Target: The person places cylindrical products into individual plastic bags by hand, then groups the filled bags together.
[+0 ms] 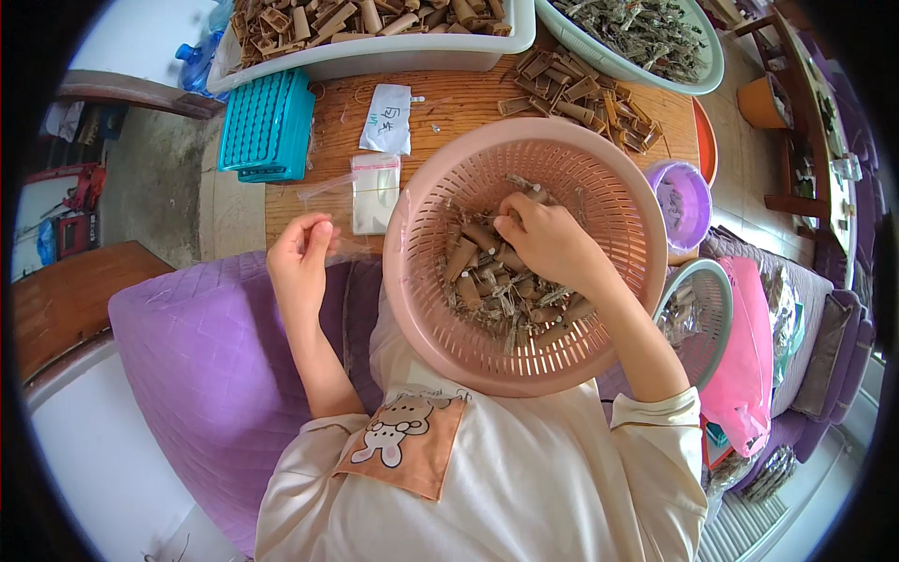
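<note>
A pink slotted plastic basket (pixel 412 309) rests at my lap against the table edge. Inside it lie brown tube-shaped pieces (pixel 461 258) mixed with grey, dry-looking stringy bits (pixel 510 323). My right hand (pixel 543 239) reaches into the basket with its fingers closed and pointing down among the pieces. What they grip is hidden. My left hand (pixel 302 251) is raised left of the basket, thumb and fingertips pinched together. Clear film shows near its fingers, but I cannot tell whether it is held. Beside it, a stack of clear plastic bags (pixel 376 201) lies on the table.
On the wooden table (pixel 449 103) stand a white tub (pixel 375 64) of brown pieces, a pale green basket (pixel 707 70) of grey dried material, teal trays (pixel 267 126) and a marked paper (pixel 386 119). Loose brown pieces (pixel 581 94) lie beyond the basket; a purple bucket (pixel 688 206) stands right.
</note>
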A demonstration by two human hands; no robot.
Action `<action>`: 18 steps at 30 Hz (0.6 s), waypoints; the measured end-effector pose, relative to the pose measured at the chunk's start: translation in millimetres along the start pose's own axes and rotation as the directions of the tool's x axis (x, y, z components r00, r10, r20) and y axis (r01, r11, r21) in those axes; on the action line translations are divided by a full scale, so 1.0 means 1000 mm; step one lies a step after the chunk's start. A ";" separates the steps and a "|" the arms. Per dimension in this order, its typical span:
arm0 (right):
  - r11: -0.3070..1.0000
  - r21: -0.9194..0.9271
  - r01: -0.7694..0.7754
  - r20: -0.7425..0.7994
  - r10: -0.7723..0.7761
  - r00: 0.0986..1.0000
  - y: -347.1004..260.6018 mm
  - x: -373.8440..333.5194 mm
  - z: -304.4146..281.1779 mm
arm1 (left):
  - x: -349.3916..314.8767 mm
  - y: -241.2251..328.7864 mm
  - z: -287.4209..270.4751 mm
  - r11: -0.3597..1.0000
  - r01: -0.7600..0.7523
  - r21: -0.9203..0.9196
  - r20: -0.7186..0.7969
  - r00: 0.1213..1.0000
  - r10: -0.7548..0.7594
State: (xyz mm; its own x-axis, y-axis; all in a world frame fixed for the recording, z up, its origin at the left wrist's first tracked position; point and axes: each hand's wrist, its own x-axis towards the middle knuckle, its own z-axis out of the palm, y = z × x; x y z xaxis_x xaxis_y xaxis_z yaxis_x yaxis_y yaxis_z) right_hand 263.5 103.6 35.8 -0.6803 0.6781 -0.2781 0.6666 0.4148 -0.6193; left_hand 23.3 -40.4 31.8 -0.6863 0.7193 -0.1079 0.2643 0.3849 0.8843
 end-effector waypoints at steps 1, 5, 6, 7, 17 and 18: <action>0.994 0.106 -0.017 -0.001 0.018 1.000 -0.009 -0.002 -0.009 | -0.005 0.004 -0.001 0.978 0.015 -0.207 0.003 1.000 -0.015; 0.901 0.434 0.014 -0.130 0.047 0.990 -0.020 -0.023 -0.029 | -0.027 0.028 0.011 0.806 -0.012 -0.592 0.072 0.995 0.068; 0.901 0.433 0.012 -0.130 0.049 0.990 -0.019 -0.028 -0.029 | -0.029 0.032 0.017 0.764 -0.061 -0.643 0.102 0.981 0.164; 0.785 0.618 0.038 -0.156 0.075 0.985 -0.019 -0.034 -0.030 | -0.034 0.034 0.022 0.726 -0.013 -0.688 0.178 0.966 0.187; 0.518 0.813 0.266 -0.313 0.004 0.950 -0.031 -0.058 -0.019 | -0.069 0.089 0.075 0.836 0.117 -0.536 0.648 0.692 0.318; 0.495 0.794 0.353 -0.404 -0.004 0.915 -0.031 -0.056 -0.012 | -0.070 0.092 0.079 0.879 -0.042 -0.475 0.609 0.706 0.363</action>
State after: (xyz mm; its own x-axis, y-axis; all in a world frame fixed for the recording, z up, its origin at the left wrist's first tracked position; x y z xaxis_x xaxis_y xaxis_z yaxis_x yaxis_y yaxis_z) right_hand 284.4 60.2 79.6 -0.5016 0.8640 0.0446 -0.1523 -0.0374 -0.9876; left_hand 149.5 -9.7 84.6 0.0239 0.9992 -0.0320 -0.0605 0.0334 0.9976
